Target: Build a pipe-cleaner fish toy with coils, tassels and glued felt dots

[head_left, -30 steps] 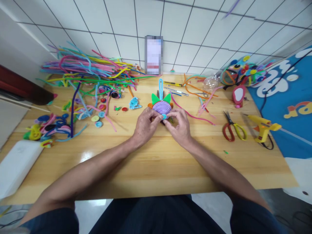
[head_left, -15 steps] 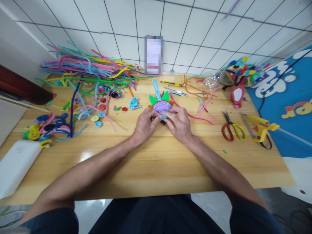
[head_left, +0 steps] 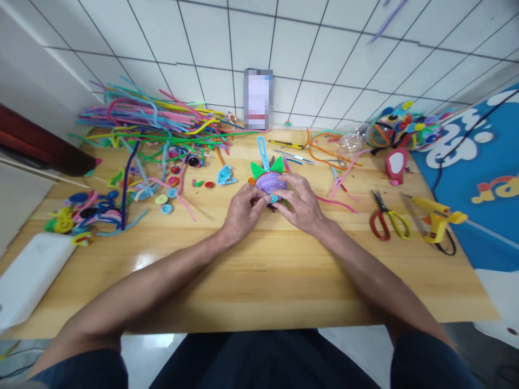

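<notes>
Between my hands, over the middle of the table, is a purple ball of coiled pipe cleaner (head_left: 271, 183) with green pointed pieces (head_left: 257, 169) and a light-blue loop (head_left: 263, 153) on top. My left hand (head_left: 243, 209) is closed on its lower left side, thumb and fingers pinching near a small blue piece (head_left: 274, 198). From the right, my right hand (head_left: 303, 205) grips the ball, fingers bent over its side and thumb below by the blue piece. The ball's underside is hidden by my fingers.
Pipe cleaners (head_left: 141, 116) pile up at the back left. Coloured scraps (head_left: 89, 210) and buttons (head_left: 161, 199) lie at left, near a white box (head_left: 36, 275). To the right are scissors (head_left: 387, 219) and a yellow glue gun (head_left: 438, 219). A phone (head_left: 258, 100) leans on the tiled wall.
The whole view has shifted slightly. The fingers of my right hand have moved apart a little, showing more of the ball's right side. Both hands still hold it.
</notes>
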Tool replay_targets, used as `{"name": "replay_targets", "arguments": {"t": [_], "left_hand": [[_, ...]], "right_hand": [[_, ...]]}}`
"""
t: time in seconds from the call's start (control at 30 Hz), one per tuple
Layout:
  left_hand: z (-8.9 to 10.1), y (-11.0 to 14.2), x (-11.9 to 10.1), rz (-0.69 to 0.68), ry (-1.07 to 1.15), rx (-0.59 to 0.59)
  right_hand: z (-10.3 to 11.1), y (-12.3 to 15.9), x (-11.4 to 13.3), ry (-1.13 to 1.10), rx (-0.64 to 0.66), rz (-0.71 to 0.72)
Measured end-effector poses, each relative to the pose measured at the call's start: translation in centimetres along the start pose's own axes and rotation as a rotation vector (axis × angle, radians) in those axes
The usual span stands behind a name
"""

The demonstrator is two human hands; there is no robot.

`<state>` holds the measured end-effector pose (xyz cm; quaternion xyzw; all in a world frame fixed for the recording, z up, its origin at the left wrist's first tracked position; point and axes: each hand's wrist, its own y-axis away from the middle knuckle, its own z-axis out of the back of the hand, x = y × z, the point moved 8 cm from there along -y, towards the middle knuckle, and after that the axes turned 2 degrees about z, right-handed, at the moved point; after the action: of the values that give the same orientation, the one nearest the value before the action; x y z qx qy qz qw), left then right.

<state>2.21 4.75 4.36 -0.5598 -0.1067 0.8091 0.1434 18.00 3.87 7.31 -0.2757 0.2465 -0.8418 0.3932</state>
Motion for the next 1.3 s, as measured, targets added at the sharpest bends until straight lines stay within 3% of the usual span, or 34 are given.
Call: {"name": "replay_targets", "arguments": {"t": [0.5, 0.8, 1.3], "left_hand": [[0.3, 0.2, -1.4, 0.019, 0.046, 0.144], [0.0, 0.2, -1.1, 0.059, 0.119, 0.225], [0.0, 0.4, -0.6, 0.112, 0.175, 0.255]], "right_hand": [[0.6, -0.7, 0.3, -0.211, 0.031, -0.117], [0.2, -0.2, 0.1, -0.184, 0.096, -0.15], [0.2, 0.0, 0.1, -0.229, 0.098, -0.171]]}}
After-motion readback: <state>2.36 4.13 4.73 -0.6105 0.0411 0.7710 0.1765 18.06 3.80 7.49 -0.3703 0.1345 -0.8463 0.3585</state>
